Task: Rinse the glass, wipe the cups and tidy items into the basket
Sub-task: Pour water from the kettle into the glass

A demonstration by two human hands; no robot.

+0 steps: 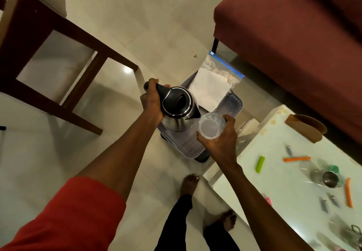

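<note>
Kettle (177, 105) gripped by left hand (151, 101) | spout beside glass (211, 126) | right hand (221, 139) clasps glass, basket (191, 148) below

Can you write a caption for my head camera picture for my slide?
Left hand tips steel kettle toward clear glass in right hand, above lilac plastic basket.

Both hands, left (151, 101) and right (221, 139), extended, gripping.
</note>
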